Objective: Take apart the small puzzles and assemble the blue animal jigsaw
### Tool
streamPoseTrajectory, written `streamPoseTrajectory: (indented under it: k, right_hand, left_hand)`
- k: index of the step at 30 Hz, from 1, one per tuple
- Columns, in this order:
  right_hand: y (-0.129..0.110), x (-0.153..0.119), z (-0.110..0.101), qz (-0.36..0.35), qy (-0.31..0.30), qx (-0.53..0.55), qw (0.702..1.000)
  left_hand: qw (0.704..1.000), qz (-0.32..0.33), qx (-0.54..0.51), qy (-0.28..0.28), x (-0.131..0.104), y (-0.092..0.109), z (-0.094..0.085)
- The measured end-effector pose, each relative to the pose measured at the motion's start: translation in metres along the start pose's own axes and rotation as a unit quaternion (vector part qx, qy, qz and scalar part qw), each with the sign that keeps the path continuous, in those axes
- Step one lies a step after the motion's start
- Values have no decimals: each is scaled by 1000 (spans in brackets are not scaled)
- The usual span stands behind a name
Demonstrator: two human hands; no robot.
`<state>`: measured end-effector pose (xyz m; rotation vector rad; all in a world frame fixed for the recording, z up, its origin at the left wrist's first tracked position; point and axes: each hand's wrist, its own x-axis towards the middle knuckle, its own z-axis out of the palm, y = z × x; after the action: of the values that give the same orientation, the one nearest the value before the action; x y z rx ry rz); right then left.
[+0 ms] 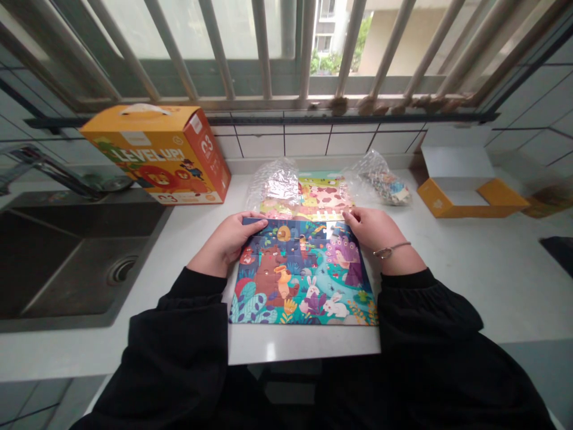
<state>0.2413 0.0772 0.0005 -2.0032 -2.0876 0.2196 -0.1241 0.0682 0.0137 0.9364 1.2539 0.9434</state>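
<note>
Head view, left hand (233, 240), right hand (373, 232) holding puzzle (304, 275), cow picture (326, 194) part-hidden

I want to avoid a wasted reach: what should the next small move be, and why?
I'd probably keep the left hand on the puzzle and move the right hand to feel the white patch near its top edge. That patch looks like a gap but could be glare, and the right hand is already at the nearby corner.
</note>
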Motion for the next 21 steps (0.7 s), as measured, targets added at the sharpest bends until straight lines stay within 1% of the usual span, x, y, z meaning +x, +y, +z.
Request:
streamPoseTrajectory:
  k: [4,7,10,14,16,21]
  right_hand:
    - [-1,2,0,9,-35,2,999]
    - [-4,3,0,1,-65,15,998]
    - [-6,3,0,-22,-67,37,997]
    - [-9,1,1,-72,-28,96,992]
    - [-10,-1,0,-85,0,123,989]
    - [-13,-3,-5,-67,95,171,978]
  left_hand:
    - [1000,13,-2,-4,0,0,0]
    - [1000,16,5,-4,1,-1,0]
    - [1000,14,6,-4,3,-3,-1]
    - [1000,13,7,-4,4,-4,-2]
    - [1000,12,7,-4,4,-4,-2]
    - [1000,13,0,-7,2,-3,-1]
